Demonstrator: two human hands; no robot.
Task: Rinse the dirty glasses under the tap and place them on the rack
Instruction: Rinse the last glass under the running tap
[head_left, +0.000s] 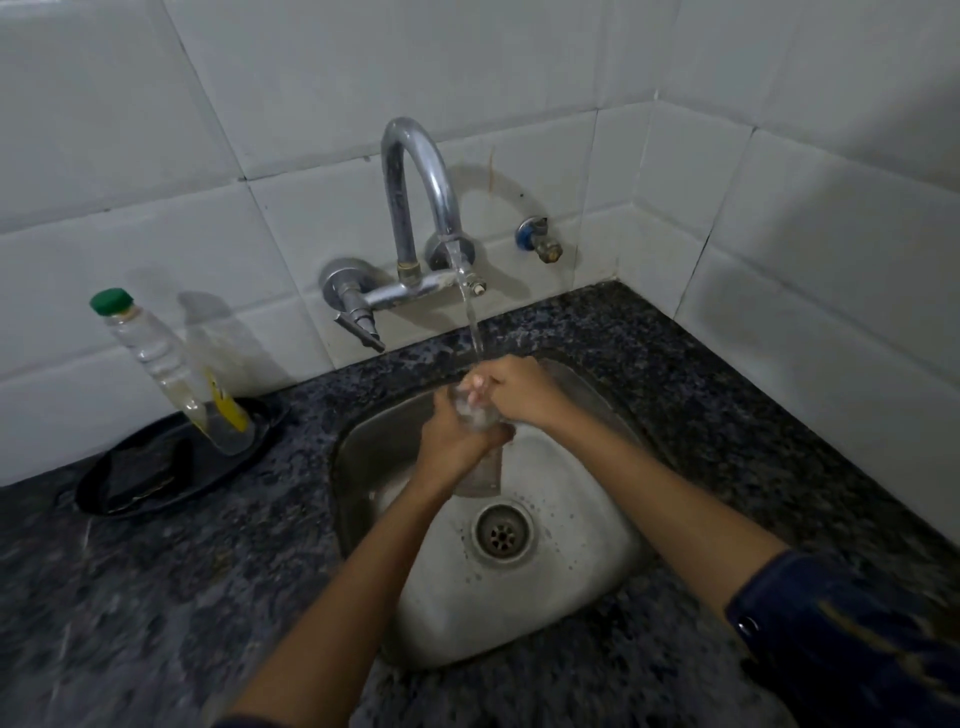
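1. Your left hand (453, 441) grips the glass (480, 457) over the steel sink (519, 597); your right hand (519, 392) curls over its rim, under the tap (421, 208) stream.
2. Speckled granite counter (156, 597), white wall tiles (156, 156).

A dark speckled granite counter (156, 597) runs along a white tiled wall and turns at the corner on the right. A steel sink (363, 436) is set into it, its drain (502, 532) near the middle of the basin. On the counter left of the sink, close to the wall, lies a black oval tray (98, 493). A clear bottle (171, 371) with a green cap stands on the tray's right end, beside a dark flat pad (143, 467).
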